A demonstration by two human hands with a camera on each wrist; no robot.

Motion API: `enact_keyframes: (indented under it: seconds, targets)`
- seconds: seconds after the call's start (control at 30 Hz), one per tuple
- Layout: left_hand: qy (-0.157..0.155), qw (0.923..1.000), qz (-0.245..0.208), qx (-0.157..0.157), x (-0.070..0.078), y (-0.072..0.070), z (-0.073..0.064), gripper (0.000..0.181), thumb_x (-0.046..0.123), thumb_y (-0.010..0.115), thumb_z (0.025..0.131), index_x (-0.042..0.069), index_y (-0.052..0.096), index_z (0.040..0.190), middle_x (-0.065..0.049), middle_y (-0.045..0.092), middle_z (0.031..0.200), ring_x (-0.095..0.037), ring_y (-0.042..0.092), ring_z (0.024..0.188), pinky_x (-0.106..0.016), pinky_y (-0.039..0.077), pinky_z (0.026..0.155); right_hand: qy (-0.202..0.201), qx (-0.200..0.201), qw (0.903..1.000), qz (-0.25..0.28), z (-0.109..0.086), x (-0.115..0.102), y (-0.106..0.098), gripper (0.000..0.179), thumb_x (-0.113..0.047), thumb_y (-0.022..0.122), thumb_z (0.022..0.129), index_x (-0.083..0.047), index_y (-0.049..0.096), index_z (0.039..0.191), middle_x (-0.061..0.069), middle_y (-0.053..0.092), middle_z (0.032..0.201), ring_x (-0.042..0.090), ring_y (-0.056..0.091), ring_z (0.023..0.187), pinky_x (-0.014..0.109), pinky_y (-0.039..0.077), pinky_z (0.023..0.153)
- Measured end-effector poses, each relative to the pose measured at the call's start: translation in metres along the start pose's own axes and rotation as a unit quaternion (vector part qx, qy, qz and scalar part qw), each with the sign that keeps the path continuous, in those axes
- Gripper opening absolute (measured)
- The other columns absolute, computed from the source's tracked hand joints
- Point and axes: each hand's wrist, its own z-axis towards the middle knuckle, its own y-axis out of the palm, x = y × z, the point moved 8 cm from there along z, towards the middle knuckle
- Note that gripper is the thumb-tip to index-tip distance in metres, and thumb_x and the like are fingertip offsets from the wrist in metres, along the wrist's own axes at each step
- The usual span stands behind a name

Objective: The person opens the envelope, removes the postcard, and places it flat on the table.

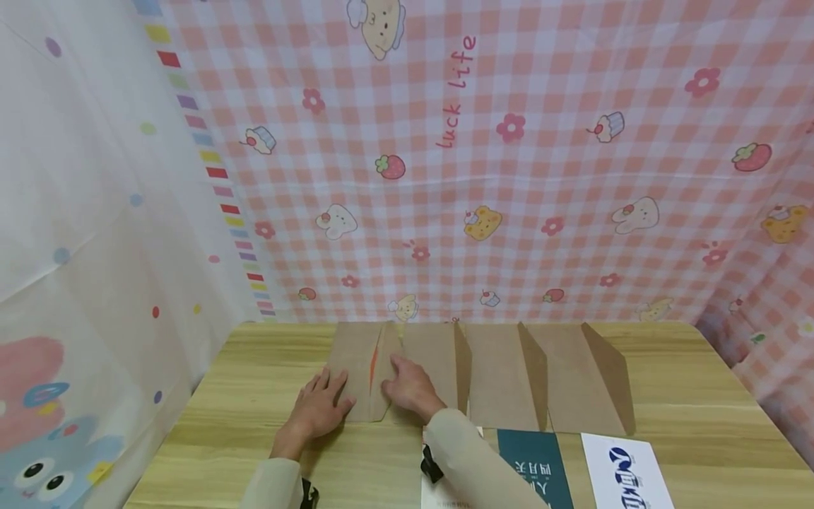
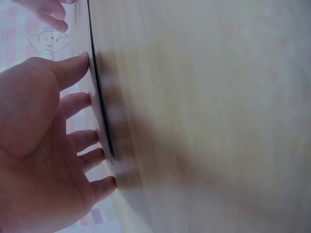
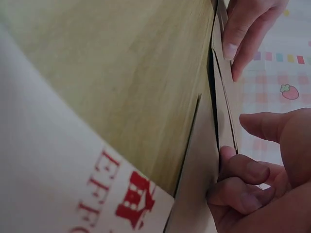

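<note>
A brown paper envelope (image 1: 353,367) lies at the left end of a row, with a strip of orange showing in the slit beside its flap (image 1: 385,367). My left hand (image 1: 318,406) rests on the envelope's lower left with spread, nearly straight fingers. In the left wrist view those fingertips (image 2: 82,138) press along its thin edge. My right hand (image 1: 413,385) is at the flap's right edge. The right wrist view shows curled fingers (image 3: 243,189) around that edge, one fingertip tucked beside it and the thumb above. Whether the thumb touches the paper is hard to see.
Three more brown envelopes (image 1: 505,378) stretch to the right, their darker flaps (image 1: 610,378) raised. Nearer me lie a white card with red print (image 3: 63,145), a dark green card (image 1: 534,459) and a white card with blue lettering (image 1: 626,470). Pink checked cloth (image 1: 547,170) hangs behind the wooden table (image 1: 235,396).
</note>
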Motion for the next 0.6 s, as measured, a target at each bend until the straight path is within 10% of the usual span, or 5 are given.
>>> enact_keyframes:
  seconds: [0.6]
  targets:
    - [-0.005,1.0,-0.004,0.002,-0.0043,0.0015,0.0022,0.056,0.028,0.054,0.101,0.004,0.041,0.15,-0.033,0.02,0.157,-0.053,0.02,0.144,-0.068,0.017,0.113,0.041,0.026,0.9988,-0.011,0.0059,0.0049,0.003,0.064,-0.028,0.07,0.087,-0.011,0.051,0.145,0.015,0.052,0.146,0.04,0.048,0.133,0.053,0.04,0.108]
